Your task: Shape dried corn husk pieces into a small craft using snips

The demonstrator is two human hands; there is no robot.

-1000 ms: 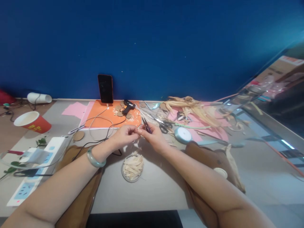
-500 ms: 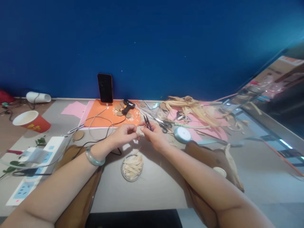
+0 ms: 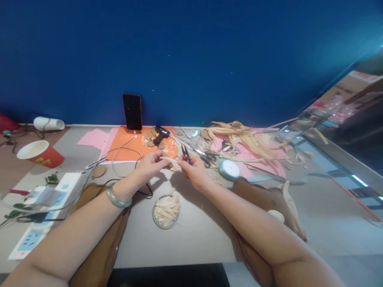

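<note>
Between my two hands stretches a pale husk strip. My left hand, with a jade-coloured bangle on its wrist, pinches the strip's left end. My right hand is closed around small dark thread snips, blades pointing up and away from me. Its thumb and finger also seem to pinch the strip's right end. Below the hands stands a round clear dish filled with cut pale strips.
Behind the hands lie a black glue gun, scissors and an orange sheet. To the right are a blue ribbon roll and dried husks. A paper cup and power strip stand left; a phone leans on the wall.
My left hand has shifted slightly left, away from the right, and more of the pale strip now shows between them. My right hand with the snips has barely moved.
</note>
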